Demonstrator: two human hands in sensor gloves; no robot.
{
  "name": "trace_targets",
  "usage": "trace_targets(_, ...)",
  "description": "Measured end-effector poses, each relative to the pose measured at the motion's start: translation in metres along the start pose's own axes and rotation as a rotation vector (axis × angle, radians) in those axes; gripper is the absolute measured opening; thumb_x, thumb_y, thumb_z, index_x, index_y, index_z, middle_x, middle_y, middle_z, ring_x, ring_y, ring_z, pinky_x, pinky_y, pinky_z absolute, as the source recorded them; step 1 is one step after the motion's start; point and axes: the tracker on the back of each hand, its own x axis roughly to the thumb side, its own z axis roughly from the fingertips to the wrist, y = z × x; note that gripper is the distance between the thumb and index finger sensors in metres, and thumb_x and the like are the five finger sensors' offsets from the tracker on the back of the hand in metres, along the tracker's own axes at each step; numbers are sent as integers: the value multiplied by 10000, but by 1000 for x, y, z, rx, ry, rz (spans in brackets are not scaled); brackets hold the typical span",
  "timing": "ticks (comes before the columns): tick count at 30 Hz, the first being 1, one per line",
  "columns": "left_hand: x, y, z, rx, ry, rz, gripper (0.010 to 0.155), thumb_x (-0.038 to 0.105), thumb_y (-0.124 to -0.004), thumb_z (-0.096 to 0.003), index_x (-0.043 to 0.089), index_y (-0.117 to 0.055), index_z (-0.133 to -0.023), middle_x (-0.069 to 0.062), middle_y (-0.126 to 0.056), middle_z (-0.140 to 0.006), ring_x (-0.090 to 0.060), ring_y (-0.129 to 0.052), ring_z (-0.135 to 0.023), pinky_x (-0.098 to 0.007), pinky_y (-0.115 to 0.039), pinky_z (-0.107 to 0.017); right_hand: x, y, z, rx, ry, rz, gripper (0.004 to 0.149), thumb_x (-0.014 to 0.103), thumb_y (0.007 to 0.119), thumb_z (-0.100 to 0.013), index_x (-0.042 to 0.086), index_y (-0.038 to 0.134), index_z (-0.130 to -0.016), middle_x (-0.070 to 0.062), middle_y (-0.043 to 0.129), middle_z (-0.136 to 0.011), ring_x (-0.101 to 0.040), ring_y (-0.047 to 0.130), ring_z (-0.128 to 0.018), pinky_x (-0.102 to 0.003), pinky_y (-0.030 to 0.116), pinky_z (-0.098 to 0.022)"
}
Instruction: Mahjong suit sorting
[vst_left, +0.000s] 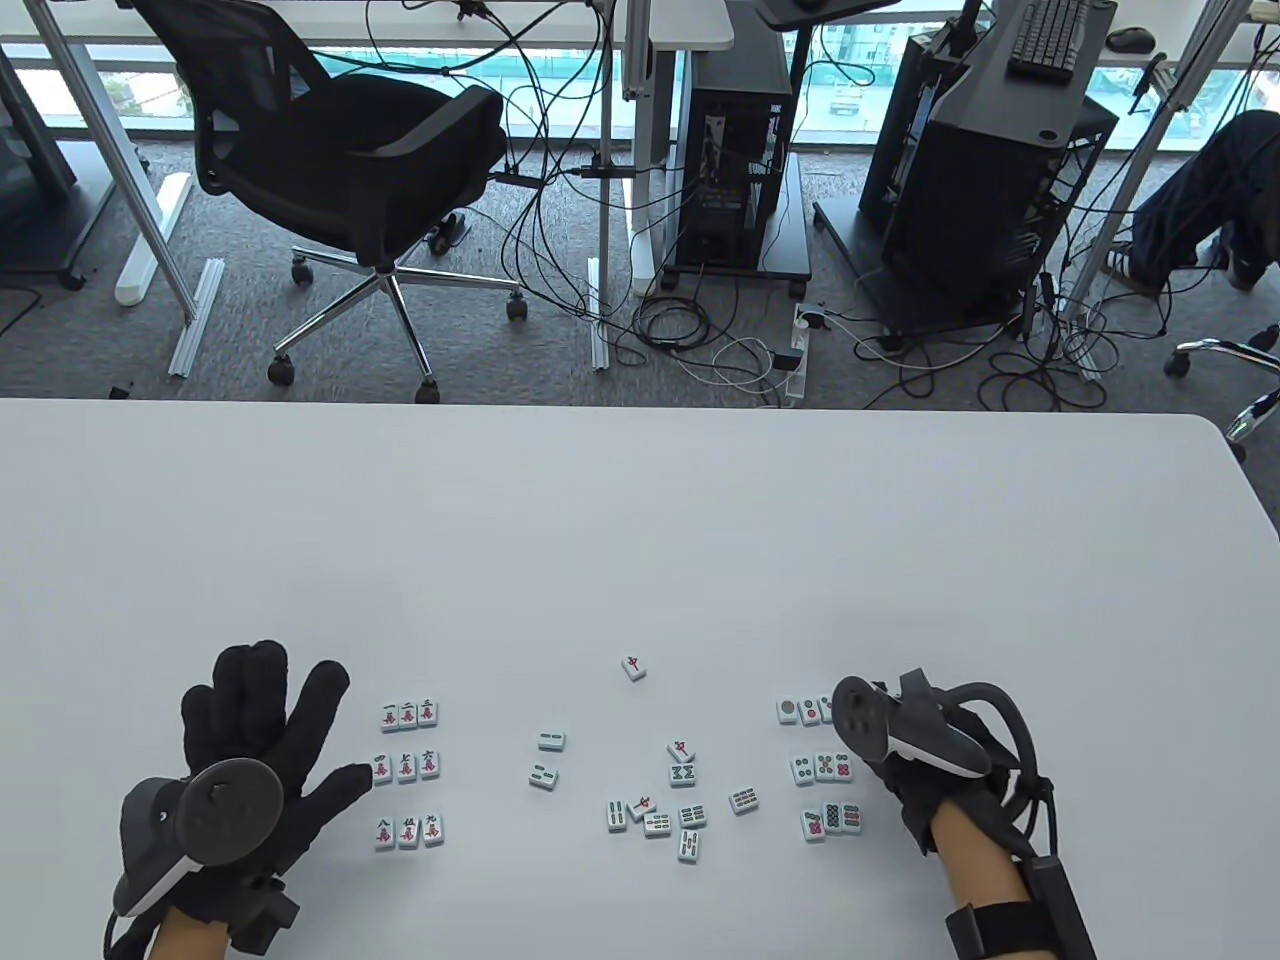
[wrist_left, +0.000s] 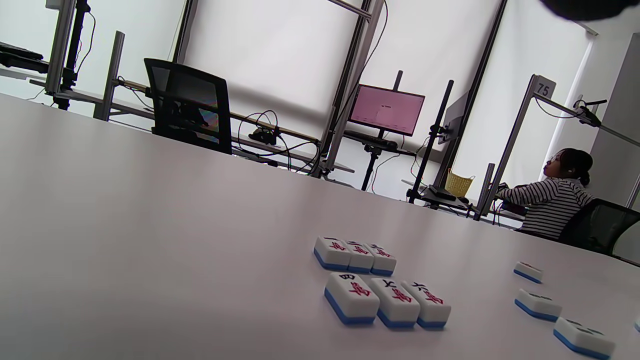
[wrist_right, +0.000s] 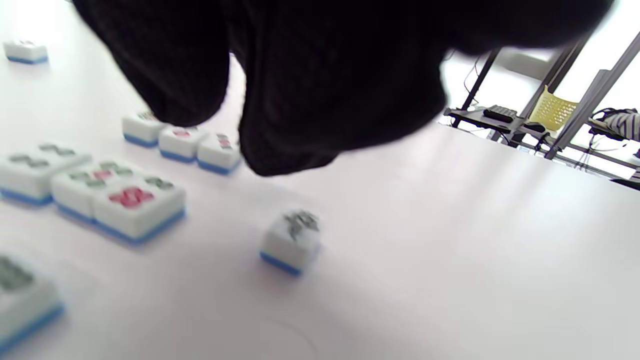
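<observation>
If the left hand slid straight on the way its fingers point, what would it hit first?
Nothing, it seems: the left hand points toward the table's far edge, over bare tabletop. The character tiles lie to its right, off that line.

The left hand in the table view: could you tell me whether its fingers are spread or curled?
Spread. The left hand lies flat on the table with its fingers straight and fanned apart, holding nothing, beside the character tiles.

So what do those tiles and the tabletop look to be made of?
Mahjong tiles: likely hard plastic or resin, glossy white face layer over a blue back layer, with coloured engraved marks; rounded edges catch light. Table: smooth white top, probably laminate, with a soft satin sheen in the left wrist view; its core cannot be told.
</observation>
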Motion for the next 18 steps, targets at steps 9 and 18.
trace_targets(9, 3, 0, 2, 2, -25, 0, 850, 767, -609, -385, 510, -162, -1062, 164, 173, -1075, -145, 184, -1068, -544, 16, -764, 138, -39, -38, -111, -288, -86, 595, 406, 811, -414, 98, 733, -917, -46, 990, -479, -174, 934, -174, -273, 825, -110)
trace_targets(18, 2, 1, 3, 8, -34, 17, 850, 765, -610, -385, 510, -164, -1062, 165, 172, -1075, -147, 181, -1069, -544, 14, -765, 239, -38, -76, -42, -379, -75, 525, 441, 799, -409, 89, 853, -795, -51, 999, -411, -175, 919, -120, -276, 809, -69)
